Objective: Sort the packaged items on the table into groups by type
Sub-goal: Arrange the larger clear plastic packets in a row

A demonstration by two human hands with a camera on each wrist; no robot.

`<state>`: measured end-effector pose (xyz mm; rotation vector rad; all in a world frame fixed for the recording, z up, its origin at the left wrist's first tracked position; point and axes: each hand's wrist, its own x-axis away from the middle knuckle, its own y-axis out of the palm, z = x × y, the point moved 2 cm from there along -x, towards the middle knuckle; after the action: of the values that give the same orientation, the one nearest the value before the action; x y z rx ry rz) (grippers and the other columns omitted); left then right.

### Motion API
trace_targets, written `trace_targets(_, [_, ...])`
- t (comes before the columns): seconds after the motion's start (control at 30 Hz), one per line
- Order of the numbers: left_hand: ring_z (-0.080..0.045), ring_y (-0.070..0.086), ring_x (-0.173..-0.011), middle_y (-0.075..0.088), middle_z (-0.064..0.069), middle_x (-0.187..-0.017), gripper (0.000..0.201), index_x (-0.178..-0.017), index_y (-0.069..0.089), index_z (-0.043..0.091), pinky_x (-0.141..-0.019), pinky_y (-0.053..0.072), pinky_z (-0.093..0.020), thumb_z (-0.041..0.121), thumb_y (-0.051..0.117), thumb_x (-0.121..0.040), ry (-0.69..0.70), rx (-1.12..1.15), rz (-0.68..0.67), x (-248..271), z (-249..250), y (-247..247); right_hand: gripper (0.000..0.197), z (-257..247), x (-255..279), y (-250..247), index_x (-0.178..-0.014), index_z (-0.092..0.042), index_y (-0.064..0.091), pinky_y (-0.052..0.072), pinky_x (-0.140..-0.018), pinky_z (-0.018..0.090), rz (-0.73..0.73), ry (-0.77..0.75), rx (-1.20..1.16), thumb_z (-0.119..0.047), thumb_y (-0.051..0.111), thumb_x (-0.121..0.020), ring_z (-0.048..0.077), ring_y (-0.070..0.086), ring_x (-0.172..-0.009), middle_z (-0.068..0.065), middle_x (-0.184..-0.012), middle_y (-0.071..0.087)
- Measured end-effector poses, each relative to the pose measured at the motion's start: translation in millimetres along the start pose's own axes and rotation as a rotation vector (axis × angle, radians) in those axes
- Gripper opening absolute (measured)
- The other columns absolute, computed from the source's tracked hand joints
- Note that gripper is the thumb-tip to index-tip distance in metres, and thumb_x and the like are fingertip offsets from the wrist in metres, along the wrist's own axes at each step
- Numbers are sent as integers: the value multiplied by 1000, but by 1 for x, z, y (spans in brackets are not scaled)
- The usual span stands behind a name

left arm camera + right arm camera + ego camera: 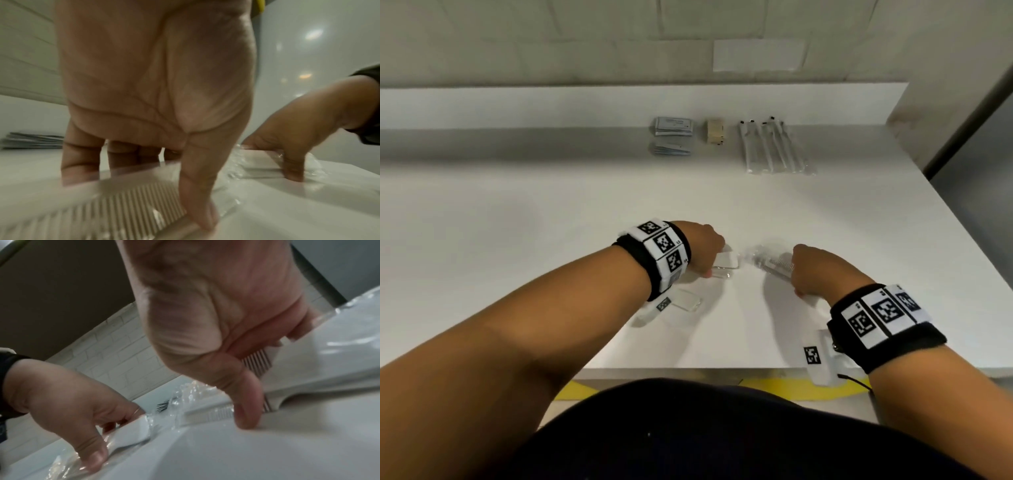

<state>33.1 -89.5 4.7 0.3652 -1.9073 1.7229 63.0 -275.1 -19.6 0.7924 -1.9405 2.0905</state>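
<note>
Two clear-wrapped white combs lie near the table's front. My left hand (717, 265) grips one wrapped comb (727, 263); in the left wrist view my thumb and fingers (80, 170) pinch it across its teeth (115, 211). My right hand (796, 274) grips the other wrapped comb (777, 264), whose teeth show between thumb and fingers in the right wrist view (257, 363). Both combs are low, at or just above the tabletop. The hands are a short gap apart.
Along the back sit sorted groups: two stacks of grey sachets (674, 126), a small pile of beige packets (715, 132), and several long clear-wrapped sticks with black tips (775, 147). The table's front edge (688, 371) is close to my body; a raised ledge (517, 106) runs behind.
</note>
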Motion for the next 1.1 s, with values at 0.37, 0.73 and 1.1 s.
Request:
trace_targets(0.37, [-22, 53, -91, 59, -4, -116, 37, -116, 53, 13, -74, 40, -29, 35, 60, -87, 0, 133, 74, 16, -23, 7, 30, -29, 8, -2, -115, -4, 52, 40, -73, 28, -5, -78, 19, -11, 56, -87, 28, 59, -101, 13, -118, 61])
trace_targets(0.73, [-30, 56, -97, 59, -15, -118, 45, -116, 51, 6, -76, 39, -32, 33, 69, -84, -389, 642, 487, 83, -113, 6, 55, -147, 47, -1, -122, -7, 47, 43, -65, 25, -29, -416, -120, -25, 75, -79, 23, 60, -92, 7, -110, 60])
trace_targets(1.1, [-29, 64, -94, 66, -9, -103, 29, -107, 57, 10, -83, 51, -40, 23, 70, -84, -367, 1119, 505, 78, -110, 43, 58, -166, 20, 2, -131, -7, 45, 42, -79, 29, -27, -418, -3, -23, 72, -82, 29, 57, -111, 9, -126, 58])
